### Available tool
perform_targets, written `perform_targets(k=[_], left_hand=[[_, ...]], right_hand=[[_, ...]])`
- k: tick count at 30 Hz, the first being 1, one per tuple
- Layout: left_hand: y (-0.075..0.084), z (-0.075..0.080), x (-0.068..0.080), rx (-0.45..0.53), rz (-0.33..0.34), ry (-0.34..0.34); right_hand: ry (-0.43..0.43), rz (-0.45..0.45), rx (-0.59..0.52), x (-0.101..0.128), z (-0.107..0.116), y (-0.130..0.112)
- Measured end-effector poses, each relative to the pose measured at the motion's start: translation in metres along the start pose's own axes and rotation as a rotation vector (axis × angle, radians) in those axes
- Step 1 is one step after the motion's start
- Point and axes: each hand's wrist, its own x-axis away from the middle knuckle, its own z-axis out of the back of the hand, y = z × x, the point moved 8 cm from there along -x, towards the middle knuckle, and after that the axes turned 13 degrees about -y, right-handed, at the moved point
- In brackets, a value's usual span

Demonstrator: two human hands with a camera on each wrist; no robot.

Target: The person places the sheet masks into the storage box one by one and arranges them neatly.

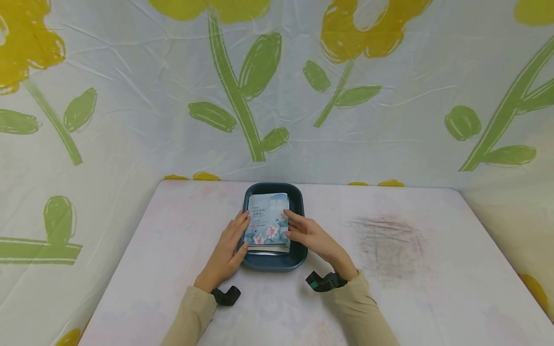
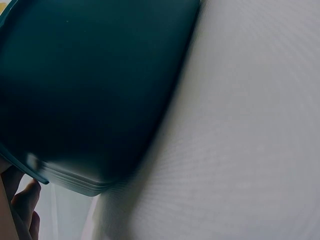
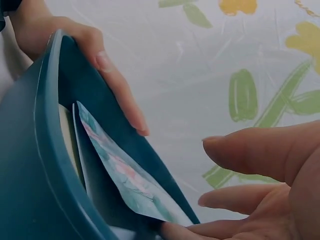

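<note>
Left hand (image 1: 229, 245): fingers straight, laid on left edge of packet stack (image 1: 267, 222); right hand (image 1: 309, 235): relaxed, fingertips touching stack's right edge; stack lies in dark teal tray (image 1: 298, 197), mid-table (image 1: 173, 240).

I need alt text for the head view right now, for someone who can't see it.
Two hands, left hand and right hand, rest straight fingers on either side of a stack of flowered packets lying in a dark teal tray on a pale table. Flower-printed sheeting hangs behind.
</note>
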Motion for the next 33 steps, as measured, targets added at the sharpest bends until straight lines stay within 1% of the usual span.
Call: perform_targets(k=[7,14,19,23,29,33], left_hand=[[-0.001,0.000,-0.001,-0.007,0.012,-0.010],[-0.002,0.000,-0.002,-0.008,0.011,-0.007],[0.000,0.001,-0.004,-0.039,-0.015,0.031],[0.002,0.003,-0.005,-0.045,-0.016,0.046],[0.005,0.003,-0.005,-0.051,-0.011,0.035],[0.007,0.003,0.000,-0.058,-0.005,0.040]], right_hand=[[-0.055,-0.014,0.053,0.003,-0.001,-0.003],[-0.055,-0.022,0.052,0.004,0.000,-0.003],[-0.054,-0.014,0.045,0.004,0.003,-0.004],[-0.062,-0.007,0.040,0.004,0.004,-0.005],[-0.033,0.027,0.027,0.008,0.007,-0.006],[0.043,0.071,0.044,0.011,0.012,-0.010]])
